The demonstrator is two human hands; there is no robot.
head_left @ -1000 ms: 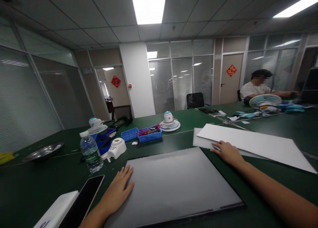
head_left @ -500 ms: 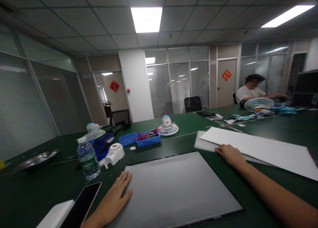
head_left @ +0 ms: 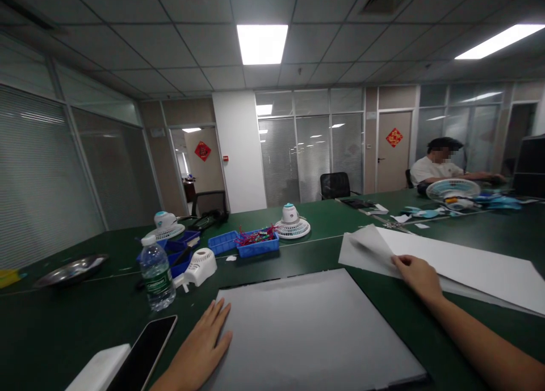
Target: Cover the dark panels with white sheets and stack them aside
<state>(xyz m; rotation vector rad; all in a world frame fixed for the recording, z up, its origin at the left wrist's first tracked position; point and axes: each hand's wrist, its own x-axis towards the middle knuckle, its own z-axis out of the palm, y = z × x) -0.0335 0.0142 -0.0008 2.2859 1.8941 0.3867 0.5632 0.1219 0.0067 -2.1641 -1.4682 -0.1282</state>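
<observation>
My left hand point(head_left: 206, 340) lies with fingers spread on the left edge of a flat grey-white panel point(head_left: 310, 328) with a thin dark border. At the right, my right hand point(head_left: 417, 274) pinches the near edge of a thin translucent sheet point(head_left: 368, 246), whose left part is lifted and curls over. Under and behind that sheet lies a stiff white sheet point(head_left: 468, 260). Beside my left hand are a dark-screened phone point(head_left: 145, 351) and a white box-like object point(head_left: 100, 368).
A water bottle point(head_left: 157, 274) stands left of the panel by a white plastic housing point(head_left: 202, 266). Beyond are blue trays point(head_left: 258, 246) with red wired parts, fan units point(head_left: 292, 223) and a metal dish point(head_left: 72, 270). A person point(head_left: 438, 167) sits at the far right.
My right hand has closed on the translucent sheet's edge and moved slightly right, and the sheet's left part now curls up. My left hand stays on the panel. The view has tilted up a little.
</observation>
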